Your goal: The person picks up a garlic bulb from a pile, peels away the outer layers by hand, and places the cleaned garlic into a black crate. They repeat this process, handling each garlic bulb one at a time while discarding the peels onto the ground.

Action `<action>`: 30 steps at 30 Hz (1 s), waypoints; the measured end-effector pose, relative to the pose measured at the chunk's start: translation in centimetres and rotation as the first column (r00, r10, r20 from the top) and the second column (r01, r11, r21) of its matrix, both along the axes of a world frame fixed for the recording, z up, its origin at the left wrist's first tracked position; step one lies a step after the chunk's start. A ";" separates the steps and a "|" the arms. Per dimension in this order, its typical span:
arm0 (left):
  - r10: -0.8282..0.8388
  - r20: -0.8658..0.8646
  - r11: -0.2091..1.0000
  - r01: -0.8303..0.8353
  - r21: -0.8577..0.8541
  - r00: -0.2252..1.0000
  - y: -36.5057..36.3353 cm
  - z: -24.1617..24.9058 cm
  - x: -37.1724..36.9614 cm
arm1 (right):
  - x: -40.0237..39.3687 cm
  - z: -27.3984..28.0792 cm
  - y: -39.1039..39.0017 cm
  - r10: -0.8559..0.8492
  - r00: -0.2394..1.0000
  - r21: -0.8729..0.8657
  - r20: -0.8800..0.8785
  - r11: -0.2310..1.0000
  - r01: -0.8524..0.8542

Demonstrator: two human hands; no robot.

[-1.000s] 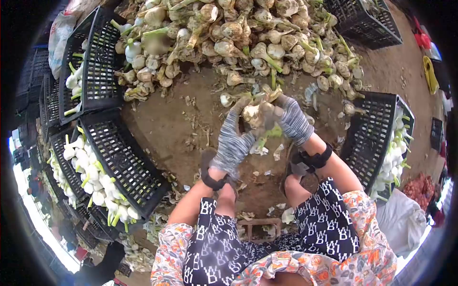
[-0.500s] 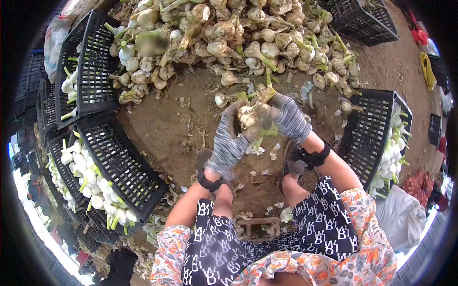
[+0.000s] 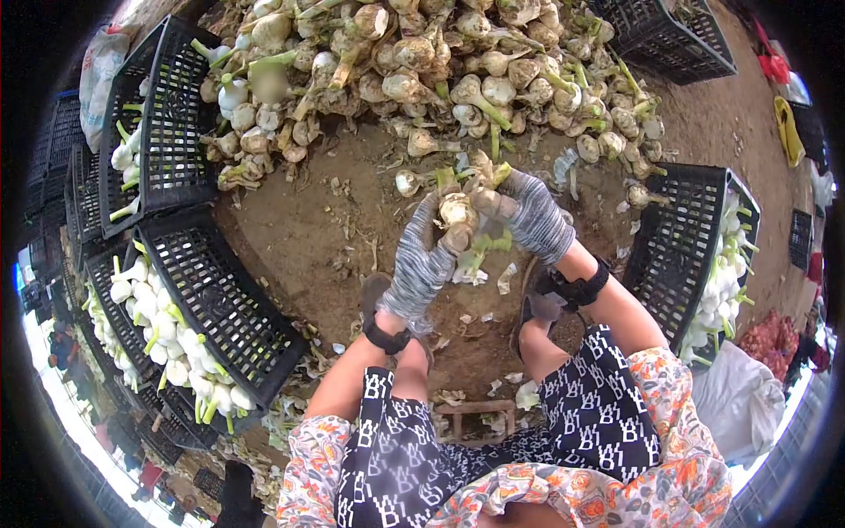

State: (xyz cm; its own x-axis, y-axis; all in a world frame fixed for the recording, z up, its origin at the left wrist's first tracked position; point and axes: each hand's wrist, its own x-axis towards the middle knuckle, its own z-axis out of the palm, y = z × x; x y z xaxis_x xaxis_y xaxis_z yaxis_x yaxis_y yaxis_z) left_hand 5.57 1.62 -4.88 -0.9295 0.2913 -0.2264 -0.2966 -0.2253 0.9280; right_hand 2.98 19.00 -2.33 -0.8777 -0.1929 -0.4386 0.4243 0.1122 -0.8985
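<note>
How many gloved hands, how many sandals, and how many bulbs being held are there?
Gloved hands: 2 (left hand, right hand)
Sandals: 2
Held bulb: 1
Total: 5

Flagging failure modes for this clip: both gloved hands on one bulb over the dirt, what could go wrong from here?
1. The bulb is held in the air between the left hand and right hand; a slip would likely drop it onto the dirt ground.
2. Peelings are scattered below; more may collect around the feet.
3. The pile lies close ahead, so a dropped bulb could mix back in.
</note>
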 end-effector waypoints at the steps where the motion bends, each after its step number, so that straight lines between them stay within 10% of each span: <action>1: 0.002 0.004 1.000 -0.002 -0.004 1.000 0.0 0.0 0.0 | 0.1 0.0 -0.1 0.000 0.999 0.005 -0.045 1.000 0.001; 14: 0.084 0.297 0.981 -0.131 0.143 0.951 0.1 -0.7 -0.1 | 1.0 -0.7 0.2 0.049 0.997 -0.025 -0.057 0.998 -0.050; 18: -0.010 0.678 0.997 -0.041 0.060 0.735 -1.0 1.0 -2.1 | 1.7 -3.4 0.0 0.188 0.896 0.175 -0.403 0.976 -0.126; 21: -0.235 0.758 0.947 -0.032 0.320 0.609 -2.7 -0.3 -3.2 | 1.4 -0.6 -0.1 0.385 0.812 0.470 -0.439 0.869 -0.157; 23: -0.312 0.660 0.843 -0.122 0.524 0.683 -3.0 -0.3 -3.3 | 1.9 -0.7 -0.3 0.190 0.978 0.276 -0.087 0.948 -0.159; 24: -0.180 0.539 0.939 -0.018 0.343 0.823 -2.8 -0.1 -3.1 | 2.1 -0.6 -0.3 0.106 0.988 0.181 0.114 0.975 -0.126; 27: 0.126 -0.123 0.980 -0.143 -0.136 0.984 -0.4 0.1 -1.6 | 2.3 -0.6 0.0 0.006 0.999 0.023 0.032 1.000 -0.007; 30: -0.142 -0.299 0.827 -0.053 -0.560 0.944 -1.0 1.8 -1.4 | 2.1 -1.8 0.2 0.014 0.978 0.112 -0.207 0.994 0.009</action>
